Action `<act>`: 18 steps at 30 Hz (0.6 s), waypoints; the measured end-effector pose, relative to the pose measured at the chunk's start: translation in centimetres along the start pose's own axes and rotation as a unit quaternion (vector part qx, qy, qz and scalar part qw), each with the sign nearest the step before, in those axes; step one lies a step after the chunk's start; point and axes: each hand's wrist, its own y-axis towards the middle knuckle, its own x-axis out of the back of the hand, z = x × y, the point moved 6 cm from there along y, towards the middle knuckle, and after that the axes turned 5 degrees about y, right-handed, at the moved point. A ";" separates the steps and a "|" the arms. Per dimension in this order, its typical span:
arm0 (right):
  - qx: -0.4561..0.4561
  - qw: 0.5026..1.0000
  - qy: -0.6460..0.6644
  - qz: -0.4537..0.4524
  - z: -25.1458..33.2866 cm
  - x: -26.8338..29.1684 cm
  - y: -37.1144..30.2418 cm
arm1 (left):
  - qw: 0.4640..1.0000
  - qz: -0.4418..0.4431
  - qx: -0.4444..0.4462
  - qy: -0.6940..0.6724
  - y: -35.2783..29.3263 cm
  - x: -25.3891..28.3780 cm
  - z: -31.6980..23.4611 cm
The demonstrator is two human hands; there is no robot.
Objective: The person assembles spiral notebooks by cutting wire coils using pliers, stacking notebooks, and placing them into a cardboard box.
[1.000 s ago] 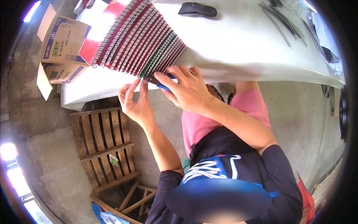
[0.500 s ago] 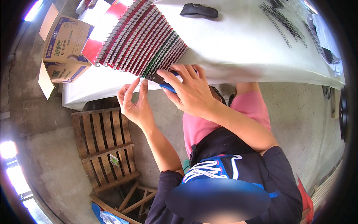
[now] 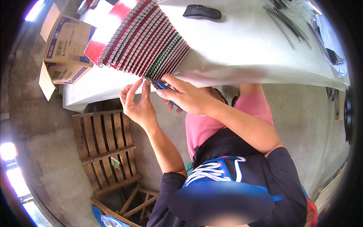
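A stack of spiral-bound books [image 3: 145,43], fanned in rows with red, white and green edges, lies on the table with its coil ends toward me. My right hand [image 3: 189,96] is wrapped round blue-handled pliers [image 3: 163,86]. Their jaws meet the near edge of the stack, around the green-edged row. Just left of the jaws is my left hand [image 3: 139,108], thumb and index finger close together at the same edge. Whether a coil end sits between those fingertips is too small to tell.
The white-covered table [image 3: 234,45] carries a black case [image 3: 202,11] at the back and loose black spiral coils [image 3: 289,24] at the far right. An open cardboard box [image 3: 70,41] stands left. A wooden pallet [image 3: 107,151] leans below the table's left end.
My right hand has turned, its fingers closing lower round the handles, and the pliers now tilt more steeply. The left hand has barely moved. The stack has shifted slightly.
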 end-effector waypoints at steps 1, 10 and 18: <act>0.086 0.986 -0.120 -0.077 0.5 0.6 -0.1 | 1.000 0.000 0.000 0.005 0.0 0.0 -0.3; 0.371 0.675 -0.561 -0.305 3.0 -0.2 -2.5 | 1.000 -0.003 -0.015 -0.011 0.3 0.6 -0.4; 0.280 0.833 -0.436 -0.197 2.0 0.2 -1.0 | 1.000 -0.006 -0.019 -0.012 0.3 0.3 -0.4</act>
